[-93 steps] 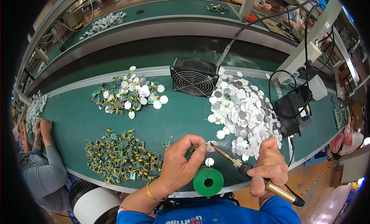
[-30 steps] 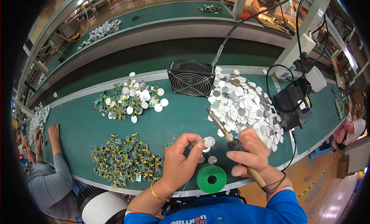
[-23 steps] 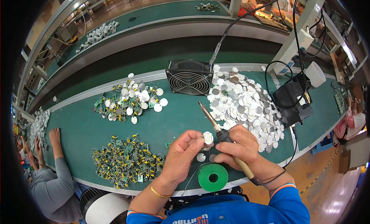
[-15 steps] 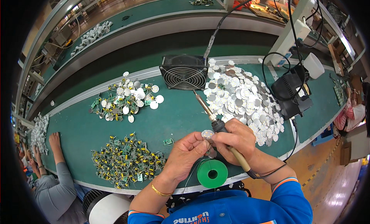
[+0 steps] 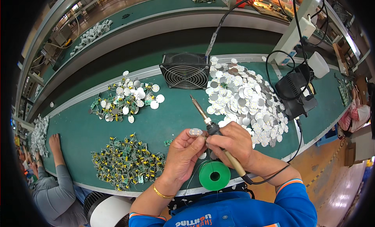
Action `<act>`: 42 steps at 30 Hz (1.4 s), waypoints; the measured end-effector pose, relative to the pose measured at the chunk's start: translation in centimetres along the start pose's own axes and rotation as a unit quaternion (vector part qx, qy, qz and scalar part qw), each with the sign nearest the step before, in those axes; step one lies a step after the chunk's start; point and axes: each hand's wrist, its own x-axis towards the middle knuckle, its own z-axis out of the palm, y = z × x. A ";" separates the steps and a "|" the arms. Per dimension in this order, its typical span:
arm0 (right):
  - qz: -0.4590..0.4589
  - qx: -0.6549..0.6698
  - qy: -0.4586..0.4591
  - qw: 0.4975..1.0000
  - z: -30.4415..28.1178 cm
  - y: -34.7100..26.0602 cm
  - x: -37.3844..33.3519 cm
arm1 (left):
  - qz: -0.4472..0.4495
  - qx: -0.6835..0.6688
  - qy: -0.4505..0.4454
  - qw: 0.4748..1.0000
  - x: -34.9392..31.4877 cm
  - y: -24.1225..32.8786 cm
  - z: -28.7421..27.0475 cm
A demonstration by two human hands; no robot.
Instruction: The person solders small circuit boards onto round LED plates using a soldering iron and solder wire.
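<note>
Across the green counter (image 5: pixel 168 121) lie a wide heap of silver discs (image 5: pixel 246 102), a black fan (image 5: pixel 184 70) behind, and a pile of small circuit boards (image 5: pixel 125 160) at the left. Near its front edge stands a green solder spool (image 5: pixel 214 175). The right hand (image 5: pixel 232 143) is closed around a soldering iron (image 5: pixel 211 127), tip pointing away. The left hand (image 5: pixel 183 154) pinches a small disc (image 5: pixel 195 132) in its fingers, just beside the iron.

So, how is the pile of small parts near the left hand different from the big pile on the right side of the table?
The near pile holds small green boards with yellow parts; the right pile holds round silver-white discs. The near pile is smaller and lies beside the left hand; the right pile spreads wider, beyond the right hand. Both rest loose on the green table.
</note>
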 end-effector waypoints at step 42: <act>0.097 0.046 -0.018 0.994 0.8 -0.4 -0.2 | 0.088 0.182 0.041 0.979 0.1 -1.0 0.6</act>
